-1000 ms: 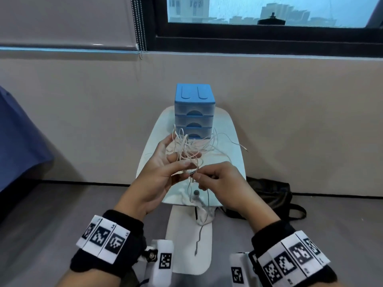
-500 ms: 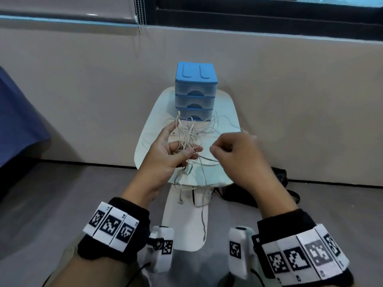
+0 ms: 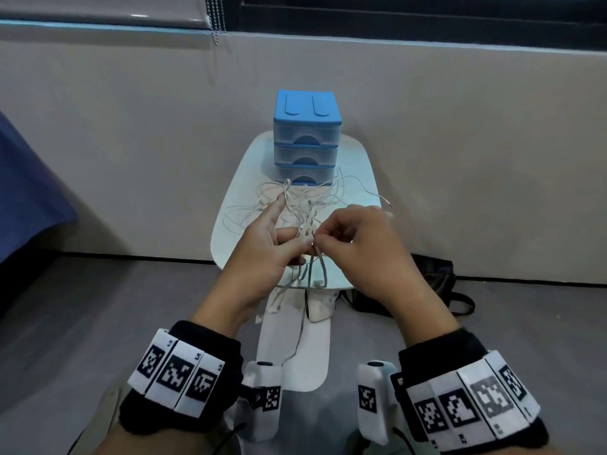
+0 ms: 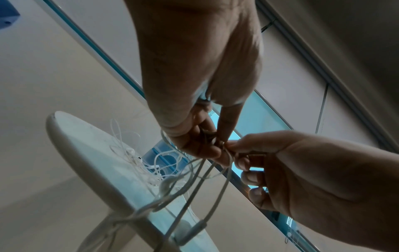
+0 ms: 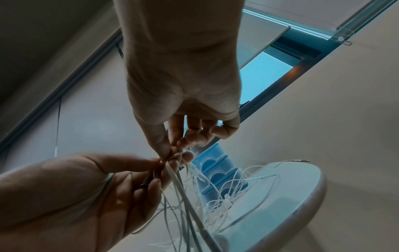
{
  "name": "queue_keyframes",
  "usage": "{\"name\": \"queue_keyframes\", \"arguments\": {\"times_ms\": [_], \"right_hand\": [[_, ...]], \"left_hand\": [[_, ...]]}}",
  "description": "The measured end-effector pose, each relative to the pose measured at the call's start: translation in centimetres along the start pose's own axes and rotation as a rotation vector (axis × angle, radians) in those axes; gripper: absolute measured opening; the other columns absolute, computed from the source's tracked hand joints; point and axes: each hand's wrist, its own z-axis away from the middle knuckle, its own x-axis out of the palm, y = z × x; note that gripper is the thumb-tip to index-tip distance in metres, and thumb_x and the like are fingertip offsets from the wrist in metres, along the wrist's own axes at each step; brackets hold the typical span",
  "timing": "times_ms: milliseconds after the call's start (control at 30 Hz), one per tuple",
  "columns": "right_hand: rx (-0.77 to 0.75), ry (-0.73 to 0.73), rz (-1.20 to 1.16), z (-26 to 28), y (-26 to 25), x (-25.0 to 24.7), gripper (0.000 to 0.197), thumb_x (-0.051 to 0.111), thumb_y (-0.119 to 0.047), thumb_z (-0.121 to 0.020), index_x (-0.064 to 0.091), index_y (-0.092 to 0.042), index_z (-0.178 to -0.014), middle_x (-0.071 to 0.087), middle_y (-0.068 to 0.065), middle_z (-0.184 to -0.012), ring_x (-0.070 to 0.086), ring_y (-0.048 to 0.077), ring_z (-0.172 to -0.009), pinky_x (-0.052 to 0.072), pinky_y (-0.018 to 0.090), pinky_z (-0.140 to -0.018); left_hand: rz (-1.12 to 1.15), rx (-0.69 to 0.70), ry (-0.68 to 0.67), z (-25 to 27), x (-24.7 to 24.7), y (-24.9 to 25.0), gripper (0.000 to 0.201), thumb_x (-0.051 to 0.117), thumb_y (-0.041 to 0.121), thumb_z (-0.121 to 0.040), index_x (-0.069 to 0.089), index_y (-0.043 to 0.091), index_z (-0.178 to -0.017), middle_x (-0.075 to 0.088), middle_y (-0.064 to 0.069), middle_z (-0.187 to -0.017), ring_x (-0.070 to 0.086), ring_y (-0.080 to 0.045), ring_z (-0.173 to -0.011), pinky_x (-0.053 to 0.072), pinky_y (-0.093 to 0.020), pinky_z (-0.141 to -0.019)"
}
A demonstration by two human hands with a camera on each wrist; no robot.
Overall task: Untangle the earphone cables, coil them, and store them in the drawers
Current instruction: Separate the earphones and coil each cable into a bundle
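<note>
A tangle of white earphone cables [image 3: 303,208] hangs between my two hands above the small white table [image 3: 358,165]. My left hand [image 3: 279,239] grips a bunch of the strands, forefinger pointing up. My right hand [image 3: 331,236] pinches a strand between thumb and forefinger right beside the left thumb. Loops trail down past the table's front edge [image 4: 194,191]. A jack plug [image 5: 299,160] lies at the table's right rim. The blue drawer unit [image 3: 307,139] stands at the back of the table, its three drawers closed.
A black bag [image 3: 433,284] lies on the grey floor right of the table. A beige wall runs close behind the table, with a window above. A dark blue cloth [image 3: 23,192] hangs at the left edge.
My right hand moved away to the right half a second ago and has come back to pinch the strands at the left thumb. The head view has tilted downward.
</note>
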Motion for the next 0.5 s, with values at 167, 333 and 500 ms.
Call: {"name": "queue_keyframes", "arguments": {"times_ms": [167,333,500], "right_hand": [[0.065,0.001,0.006,-0.2,-0.3,0.2,0.021,0.077,-0.024,-0.083,0.074,-0.017,-0.064,0.056,-0.01,-0.049,0.05,0.004,-0.05,0.035,0.014,-0.049],[0.162,-0.01,-0.187,-0.5,0.0,0.4,0.014,0.077,-0.017,-0.081,0.075,-0.012,-0.068,0.055,-0.006,-0.051,0.044,0.004,-0.052,0.038,0.022,-0.056],[0.26,-0.014,-0.688,-0.6,-1.3,-1.0,0.015,0.071,-0.002,-0.088,0.065,-0.001,-0.074,0.059,-0.005,-0.058,0.05,-0.001,-0.05,0.04,0.014,-0.055]], "left_hand": [[-0.026,-0.006,-0.025,-0.3,0.0,0.4,0.076,0.055,0.0,-0.103,0.017,0.024,-0.164,0.073,-0.006,-0.085,0.067,-0.009,-0.08,0.056,-0.026,-0.078],[-0.063,0.004,-0.028,-0.6,0.2,0.7,0.069,0.056,0.008,-0.104,0.024,0.028,-0.161,0.075,-0.002,-0.086,0.068,-0.009,-0.08,0.054,-0.026,-0.073],[0.026,-0.009,0.053,-2.1,0.6,1.9,0.048,0.066,0.017,-0.099,0.052,0.023,-0.145,0.075,-0.002,-0.085,0.066,-0.01,-0.071,0.05,-0.02,-0.062]]}}
